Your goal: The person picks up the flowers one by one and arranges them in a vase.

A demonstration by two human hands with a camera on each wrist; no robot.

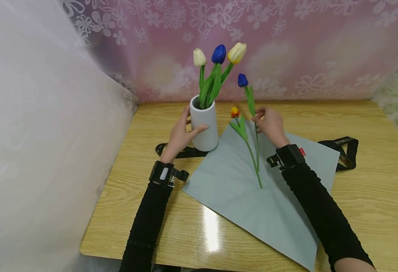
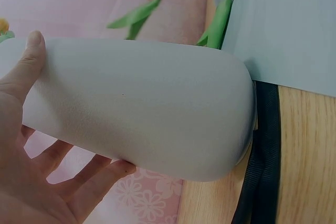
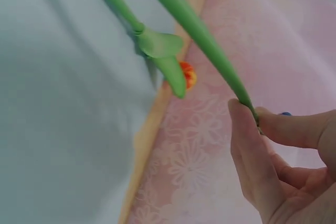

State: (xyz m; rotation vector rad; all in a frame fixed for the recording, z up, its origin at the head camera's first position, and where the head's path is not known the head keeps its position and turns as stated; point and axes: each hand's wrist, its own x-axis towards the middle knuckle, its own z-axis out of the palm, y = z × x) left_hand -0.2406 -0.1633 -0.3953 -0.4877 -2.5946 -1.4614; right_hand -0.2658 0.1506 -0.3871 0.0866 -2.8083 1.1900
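Observation:
A white vase (image 1: 204,130) stands upright at the back left of the table, holding two cream tulips (image 1: 237,53) and a blue one (image 1: 218,54). My left hand (image 1: 181,135) grips its side, thumb across the front; the left wrist view shows the fingers round the vase (image 2: 142,103). Between thumb and fingertips, my right hand (image 1: 272,124) pinches the stem of another blue tulip (image 1: 242,80), held upright right of the vase. In the right wrist view its stem (image 3: 197,30) runs into the pinch. An orange-red tulip (image 1: 235,112) lies on a grey-blue sheet (image 1: 226,196).
The sheet lies askew on the wooden table (image 1: 117,211), its far corner near the vase's base. A black strap (image 1: 192,152) passes by the vase's base, and a looped black strap (image 1: 350,153) lies at right. A pink floral curtain (image 1: 287,45) hangs behind.

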